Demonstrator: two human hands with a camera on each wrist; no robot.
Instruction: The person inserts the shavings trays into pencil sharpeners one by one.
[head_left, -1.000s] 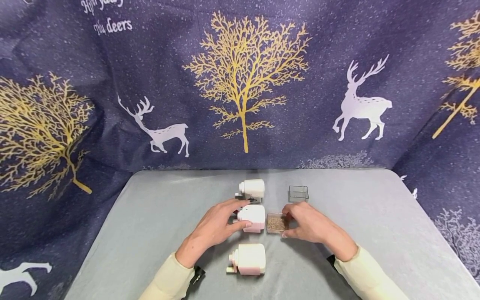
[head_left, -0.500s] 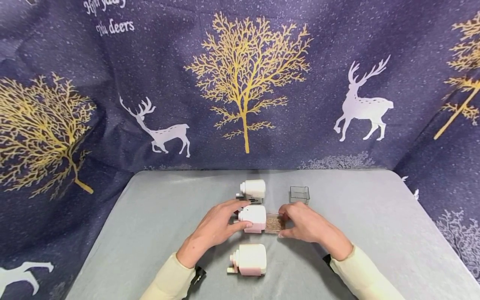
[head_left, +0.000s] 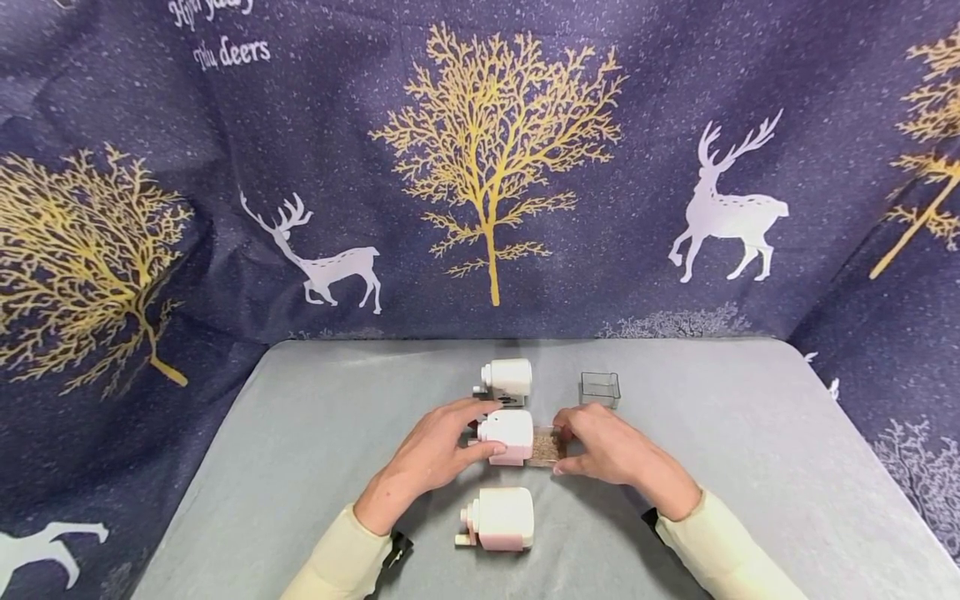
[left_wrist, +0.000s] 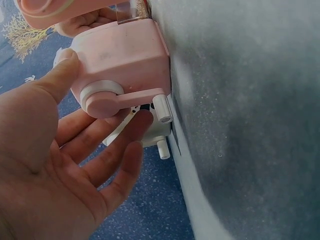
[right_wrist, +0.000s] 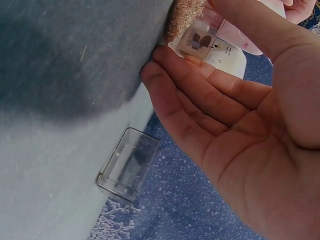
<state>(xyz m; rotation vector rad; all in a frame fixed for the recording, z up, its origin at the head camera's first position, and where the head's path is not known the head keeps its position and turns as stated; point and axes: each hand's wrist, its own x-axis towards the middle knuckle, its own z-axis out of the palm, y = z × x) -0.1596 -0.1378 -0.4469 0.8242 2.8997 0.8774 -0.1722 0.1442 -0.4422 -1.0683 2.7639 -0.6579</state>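
Note:
My left hand (head_left: 431,450) grips the middle pink crank pencil sharpener (head_left: 512,432), thumb on its near side and fingers around the far side. In the left wrist view its crank handle (left_wrist: 137,98) faces my palm. Between thumb and fingers, my right hand (head_left: 615,446) pinches a clear shavings drawer (head_left: 546,448) filled with brown pencil shavings (right_wrist: 184,21). The drawer's left end meets the sharpener's right side, and much of it still shows outside. My right fingertips are at its outer end, low by the table.
A white pencil sharpener (head_left: 508,379) stands behind the middle one, and a cream-and-pink sharpener (head_left: 504,518) stands in front. A second clear drawer (head_left: 600,387) sits on the grey table (head_left: 712,400) at the back right. A dark printed cloth (head_left: 315,150) hangs behind the table.
My right hand has moved left with the drawer of shavings, closing the gap to the middle sharpener and bringing its end against the side. The left hand keeps its hold.

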